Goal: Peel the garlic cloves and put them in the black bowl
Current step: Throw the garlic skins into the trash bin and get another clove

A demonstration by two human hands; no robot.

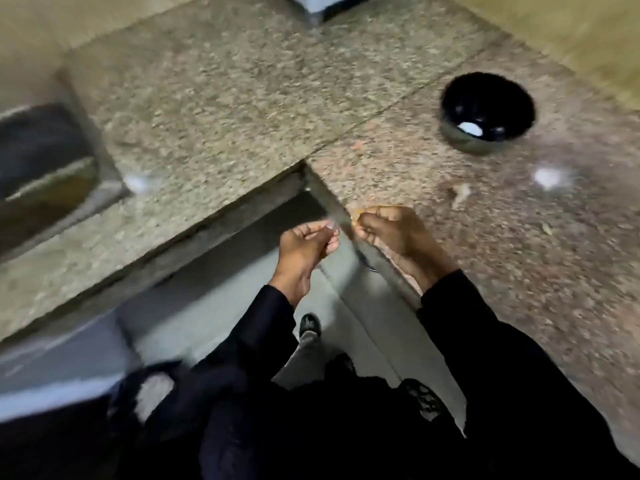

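Mid-peel, I'd judge. My left hand (306, 242) is low at the inner corner of the counter (214, 109), fingers curled and pinched on what looks like a thin bit of skin; too blurred to be sure. My right hand (391, 233) is just beside it over the counter edge, fingers curled round a garlic clove (356, 216), of which only a pale yellowish tip shows at the fingertips. Hands are close but not touching, wrists angled in toward each other, both in dark sleeves.

Past the right hand, a few scraps of peel (460, 195) lie on the stone.

Further right and back, the black bowl (487, 112) stands well apart from my hands. At least one white piece sits inside, probably a peeled clove, so some work is done. This clove is not yet bare, not yet dropped in. Can't tell how many cloves are left.
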